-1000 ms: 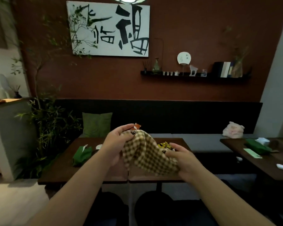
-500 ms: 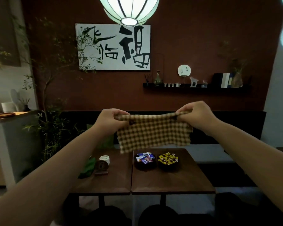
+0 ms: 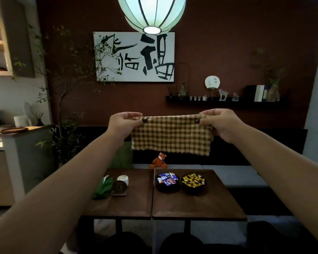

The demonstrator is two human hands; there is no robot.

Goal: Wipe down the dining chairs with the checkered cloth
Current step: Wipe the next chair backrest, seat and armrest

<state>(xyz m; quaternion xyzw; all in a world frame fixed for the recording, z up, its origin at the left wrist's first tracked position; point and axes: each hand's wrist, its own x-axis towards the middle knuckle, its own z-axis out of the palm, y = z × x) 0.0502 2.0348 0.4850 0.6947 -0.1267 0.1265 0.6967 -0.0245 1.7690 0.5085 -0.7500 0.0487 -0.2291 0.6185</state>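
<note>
Dark red wall stands behind everything, with a calligraphy picture [image 3: 134,56] on it and a pale lantern [image 3: 151,14] hanging just above that picture. Below the lantern, two brown surfaces [image 3: 196,204] are pushed together edge to edge, so a straight seam runs between them.

Well above the surfaces the checkered cloth [image 3: 172,137] is held up in the air, spread flat. The left hand [image 3: 122,123] pinches its upper left corner, with the thumb in front of the fabric and the fingers [image 3: 129,114] curled over the top edge. The right hand [image 3: 222,124] pinches the upper right corner in the same way, thumb in front. The top edge is pulled almost straight between both hands; the lower edge hangs free, touching nothing, with open air under it down to the surfaces.

On the surfaces I count two dark bowls: one with blue-wrapped sweets [image 3: 167,181] and, just beside it, one with yellow-wrapped sweets [image 3: 193,181]. Left of the seam are one white cup [image 3: 123,179] and one green folded napkin [image 3: 102,187]. One small fox toy [image 3: 159,160] sits on the bench behind the surfaces. At the near edge, the dark rounded tops of two chairs [image 3: 182,242] show, too dim to see well.
</note>
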